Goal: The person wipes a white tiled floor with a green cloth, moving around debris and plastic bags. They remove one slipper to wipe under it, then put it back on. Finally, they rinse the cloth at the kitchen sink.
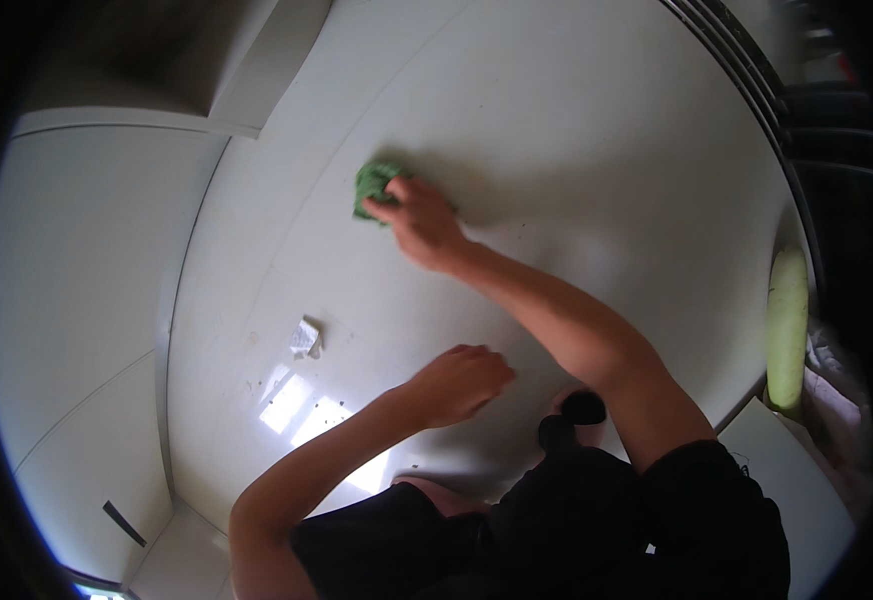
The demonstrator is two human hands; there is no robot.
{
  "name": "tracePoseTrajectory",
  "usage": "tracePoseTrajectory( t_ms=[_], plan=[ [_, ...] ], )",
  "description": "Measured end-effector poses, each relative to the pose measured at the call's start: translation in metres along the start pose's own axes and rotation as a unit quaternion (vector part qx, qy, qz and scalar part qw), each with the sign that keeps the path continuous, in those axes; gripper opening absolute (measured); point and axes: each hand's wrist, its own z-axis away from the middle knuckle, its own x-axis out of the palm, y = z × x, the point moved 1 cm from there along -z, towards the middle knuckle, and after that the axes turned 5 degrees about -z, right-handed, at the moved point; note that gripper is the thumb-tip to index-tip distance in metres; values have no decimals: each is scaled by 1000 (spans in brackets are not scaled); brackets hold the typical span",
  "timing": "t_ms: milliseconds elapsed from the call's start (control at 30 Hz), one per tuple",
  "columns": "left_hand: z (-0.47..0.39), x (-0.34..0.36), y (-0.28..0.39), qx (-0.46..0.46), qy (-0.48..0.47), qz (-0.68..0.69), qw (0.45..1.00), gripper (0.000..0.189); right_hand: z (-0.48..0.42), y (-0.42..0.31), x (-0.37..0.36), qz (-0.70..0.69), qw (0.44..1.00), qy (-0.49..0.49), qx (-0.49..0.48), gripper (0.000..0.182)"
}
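A green cloth (375, 186) lies bunched on a pale, glossy tiled floor (594, 187), pressed down under my right hand (425, 221). My right arm reaches out ahead, its fingers spread over the cloth. My left hand (465, 384) is curled above the floor, closer to my body, and nothing shows in it; its fingers are slightly blurred. To the left of that hand, a small crumpled piece of white paper or wrapper (306, 339) rests on the floor. Small dark crumbs are scattered near it and beside the light reflections.
A white cabinet front (91, 262) runs along the left, with a shelf edge above. At the right stand a dark rack (841, 150), a long pale-green gourd (787, 330), plastic bags (826, 390) and a white box-like surface (781, 465).
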Motion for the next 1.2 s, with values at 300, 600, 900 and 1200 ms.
tracePoseTrajectory(
  t_ms=[300,600,900,1200],
  plan=[
    [145,-24,53,-322,192,200,905,26,-3,8,-97,-577,784,92,209,45],
    [188,-11,80,-395,318,395,766,32,75,289,-333,146,924,253,248,55],
    [187,-37,96,-381,349,265,814,35,86,89,-98,122,972,188,73,52],
    [175,-52,133,-361,269,143,881,39,96,-46,11,-221,971,-18,85,51]
  ],
)
